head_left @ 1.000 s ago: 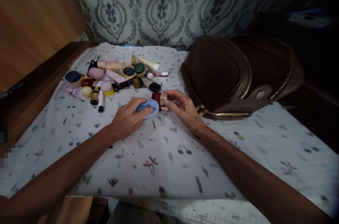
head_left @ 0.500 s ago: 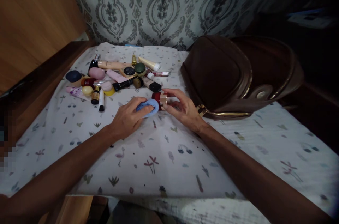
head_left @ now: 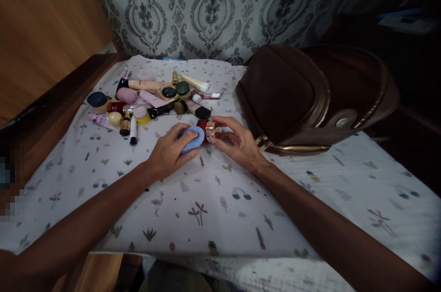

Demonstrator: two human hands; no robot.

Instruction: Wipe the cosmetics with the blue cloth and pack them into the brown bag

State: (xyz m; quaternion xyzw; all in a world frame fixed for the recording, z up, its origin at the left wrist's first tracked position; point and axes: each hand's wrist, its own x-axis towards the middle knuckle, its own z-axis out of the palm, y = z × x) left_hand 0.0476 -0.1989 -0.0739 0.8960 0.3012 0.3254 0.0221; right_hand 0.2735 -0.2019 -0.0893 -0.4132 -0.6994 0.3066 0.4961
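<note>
My left hand [head_left: 174, 150] is closed on a round blue sponge-like pad [head_left: 191, 140], thumb lying over its face. Just right of the pad, a small dark red jar [head_left: 203, 127] with a shiny rose-gold band is gripped between the thumb and fingers of my right hand [head_left: 237, 142]. The pad is at the jar's left end and seems to touch it. The jar lies on its side a little above the patterned sheet [head_left: 213, 218]. Beyond my hands a black-capped foundation bottle [head_left: 198, 109] lies nearest to the jar.
Several cosmetics are heaped at the back left, among them a pink sponge [head_left: 127, 95], a beige tube [head_left: 148, 84], a green-lidded jar [head_left: 182, 88] and a small brush [head_left: 133, 131]. A large brown leather bag [head_left: 282, 94] stands on the right. A patterned curtain [head_left: 210, 11] hangs behind.
The blue pad has turned slightly to show more of its face, and my left fingers have shifted on it. The jar's band has tilted a little in my right hand.
</note>
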